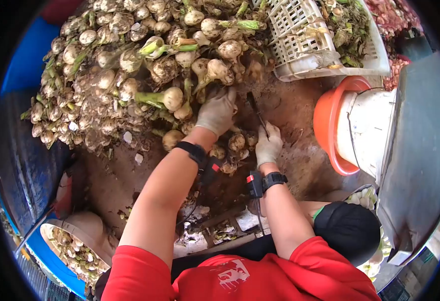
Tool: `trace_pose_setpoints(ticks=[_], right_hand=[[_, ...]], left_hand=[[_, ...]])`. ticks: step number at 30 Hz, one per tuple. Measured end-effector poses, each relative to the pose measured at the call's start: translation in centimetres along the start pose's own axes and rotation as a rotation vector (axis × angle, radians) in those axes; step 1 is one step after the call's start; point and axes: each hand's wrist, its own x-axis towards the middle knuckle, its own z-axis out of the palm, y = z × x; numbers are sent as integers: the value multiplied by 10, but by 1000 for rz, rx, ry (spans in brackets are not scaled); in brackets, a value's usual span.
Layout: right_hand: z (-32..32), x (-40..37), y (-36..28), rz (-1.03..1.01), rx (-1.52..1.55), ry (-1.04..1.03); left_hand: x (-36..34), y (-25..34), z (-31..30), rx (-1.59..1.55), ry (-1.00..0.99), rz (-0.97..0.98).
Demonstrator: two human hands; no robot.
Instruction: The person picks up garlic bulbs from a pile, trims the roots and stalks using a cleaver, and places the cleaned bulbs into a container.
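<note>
Bulb pile (107, 78), 11 o'clock: many stems (150, 98) uncut | loose bulbs (237, 142), 5 o'clock of left hand (216, 113): seemingly trimmed | knife (258, 112) gripped by right hand (269, 146), apart; left's hold unclear

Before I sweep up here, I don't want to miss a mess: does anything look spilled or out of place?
Pale scraps lie loose on the brown surface, apart from the heap of bulbs, like stray litter. The white bucket by the orange basin looks tipped, though the wide lens may exaggerate that.
</note>
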Motion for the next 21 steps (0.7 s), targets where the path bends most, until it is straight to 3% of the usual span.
trace_pose_setpoints(ticks=[2,3,6,7,10,11,12,13,14,15,17,18,21], right_hand=[[-8,-3,9,-24,22,30],[-12,-2,16,-6,33,6],[-12,-8,2,93,94,-90],[-6,-12,1,138,178,-118],[14,-31,-2,180,225,-142],[14,-42,-14,383,414,-208],[13,-49,-35,570,603,-283],[3,-60,-60,431,420,-264],[24,-61,-30,332,423,-263],[44,-62,0,234,427,-261],[41,-71,-17,110,381,-248],[37,-76,-31,191,536,-335],[3,-97,-97,335,794,-520]], left_hand=[[-14,-2,-24,-51,-203,-82],[-23,-7,-26,66,-244,-1],[-56,-12,-21,162,-161,84],[-67,-9,-34,148,-307,48],[-108,-11,-53,188,-308,27],[-116,-5,-71,209,-479,-72],[-125,-4,-78,222,-458,-80],[-136,-12,-82,307,-439,-49],[-149,-26,-81,392,-423,-19],[-174,-74,-41,553,-319,-24],[-183,-55,-94,517,-379,-130],[-191,-44,-116,464,-463,-225],[-233,-24,-150,405,-269,-284]])
